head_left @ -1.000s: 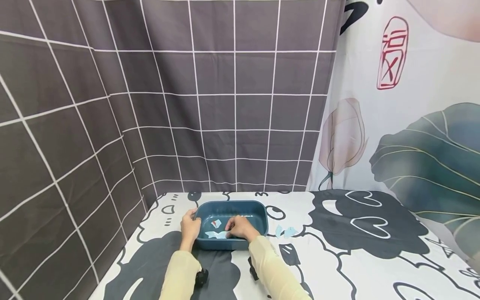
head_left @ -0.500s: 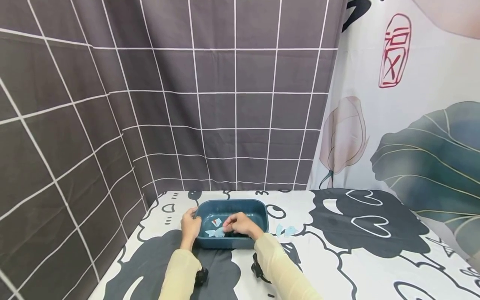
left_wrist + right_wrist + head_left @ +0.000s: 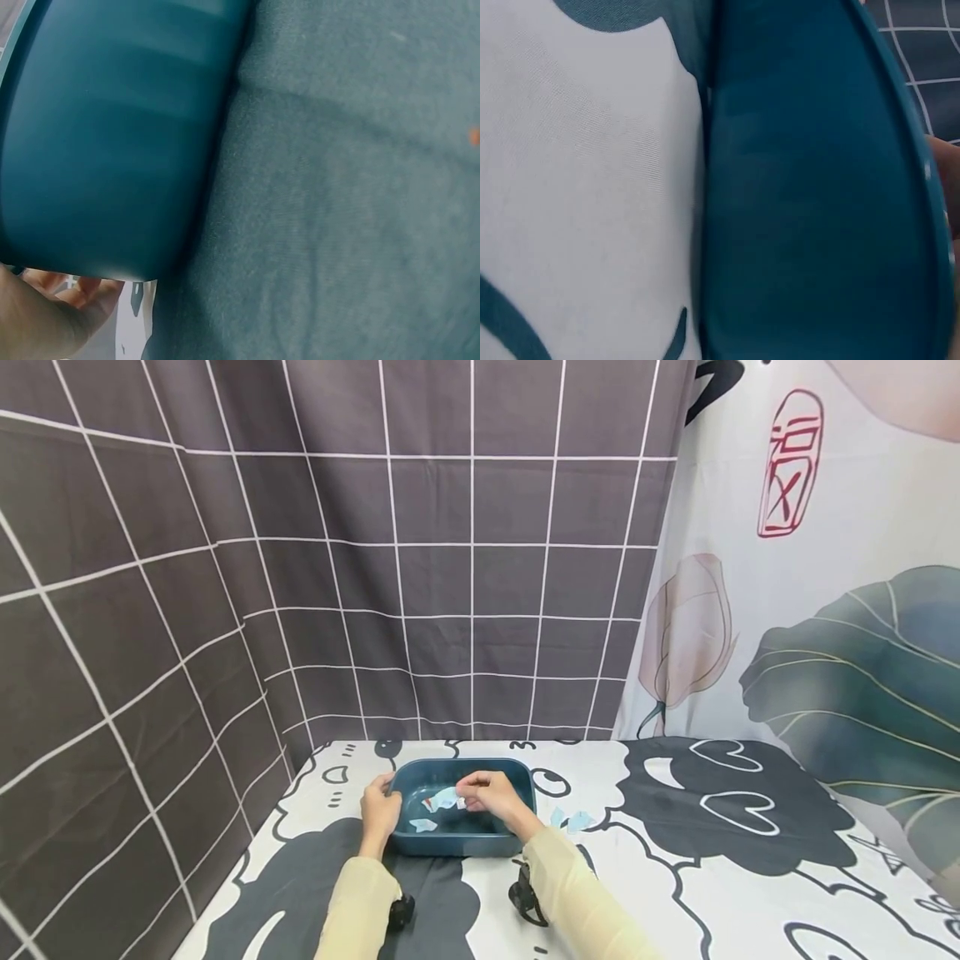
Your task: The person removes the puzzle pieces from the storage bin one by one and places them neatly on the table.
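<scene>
A dark teal rectangular basin (image 3: pixel 480 846) stands on the cloth. My left hand (image 3: pixel 381 812) grips its left end, with the thumb at the rim; the left wrist view shows the basin's outer wall (image 3: pixel 112 142) and part of that hand (image 3: pixel 45 319). Over the basin, my right hand (image 3: pixel 491 798) pinches a light blue paper scrap (image 3: pixel 446 798) between thumb and fingers. A red-marked scrap (image 3: pixel 427 804) shows right beside it, partly covered. Another pale blue scrap (image 3: pixel 423 825) lies on the basin floor. In the right wrist view the basin wall (image 3: pixel 810 195) hides most of the right hand.
Pale blue scraps (image 3: pixel 579 822) lie on the patterned tablecloth (image 3: pixel 645 910), just right of the basin. A dark grid curtain (image 3: pixel 510 585) hangs behind and to the left, and a floral curtain (image 3: pixel 705 643) at the right.
My right hand has risen and shifted slightly right and away, lifting a blue scrap off the basin floor toward the red-marked one. My left hand stays at the basin's end.
</scene>
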`<act>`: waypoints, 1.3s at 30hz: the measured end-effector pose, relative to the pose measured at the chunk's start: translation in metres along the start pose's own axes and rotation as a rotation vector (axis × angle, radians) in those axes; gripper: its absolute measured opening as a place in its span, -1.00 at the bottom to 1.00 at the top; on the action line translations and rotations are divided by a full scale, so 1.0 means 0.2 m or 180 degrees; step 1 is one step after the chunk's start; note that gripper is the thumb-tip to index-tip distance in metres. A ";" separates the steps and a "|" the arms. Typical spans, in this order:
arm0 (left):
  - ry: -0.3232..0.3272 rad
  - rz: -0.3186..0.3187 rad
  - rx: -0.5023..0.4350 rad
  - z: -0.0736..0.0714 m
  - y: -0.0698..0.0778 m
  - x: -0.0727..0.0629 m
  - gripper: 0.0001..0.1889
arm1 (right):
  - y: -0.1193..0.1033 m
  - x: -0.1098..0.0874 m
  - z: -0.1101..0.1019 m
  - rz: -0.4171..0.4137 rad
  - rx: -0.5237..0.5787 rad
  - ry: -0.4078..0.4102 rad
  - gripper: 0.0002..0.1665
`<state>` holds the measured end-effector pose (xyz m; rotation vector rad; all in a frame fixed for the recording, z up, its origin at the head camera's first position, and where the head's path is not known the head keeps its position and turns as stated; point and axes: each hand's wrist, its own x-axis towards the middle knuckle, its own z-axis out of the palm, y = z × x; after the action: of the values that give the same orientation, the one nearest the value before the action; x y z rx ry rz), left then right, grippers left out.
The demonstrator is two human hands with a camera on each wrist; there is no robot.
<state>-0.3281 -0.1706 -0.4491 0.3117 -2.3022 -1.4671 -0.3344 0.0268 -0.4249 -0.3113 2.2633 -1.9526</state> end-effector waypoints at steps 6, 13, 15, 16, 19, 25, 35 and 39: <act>0.0045 0.0024 0.0001 -0.01 0.01 0.00 -0.51 | -0.07 -0.03 -0.01 -0.0162 0.0031 0.0142 -0.72; -0.0022 -0.0035 -0.0042 0.01 0.01 0.01 -0.51 | -0.03 -0.01 -0.07 -0.0193 0.0023 0.0418 -0.72; -0.0023 -0.0025 -0.0051 0.01 0.01 0.01 -0.51 | -0.05 0.00 -0.10 -0.0203 0.0061 0.0472 -0.71; -0.0024 -0.0023 -0.0061 0.01 0.01 0.01 -0.51 | -0.06 0.01 -0.13 -0.0212 0.0078 0.0514 -0.71; -0.0033 -0.0027 -0.0072 0.01 0.01 0.01 -0.50 | -0.09 0.01 -0.21 -0.0244 0.0121 0.0626 -0.70; -0.0048 -0.0056 -0.0017 -0.01 0.00 -0.01 -0.50 | -0.12 -0.02 -0.36 -0.0183 0.0100 0.0727 -0.63; -0.0041 -0.0055 -0.0072 0.01 -0.01 -0.01 -0.50 | -0.03 -0.09 -0.61 0.0059 0.0168 0.0810 -0.58; -0.0022 -0.0043 -0.0046 0.00 -0.01 -0.01 -0.50 | 0.05 -0.12 -0.71 0.0254 0.0061 0.0822 -0.57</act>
<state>-0.3274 -0.1708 -0.4518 0.3191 -2.2982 -1.4930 -0.3442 0.1697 -0.4134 0.0363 2.3633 -2.0770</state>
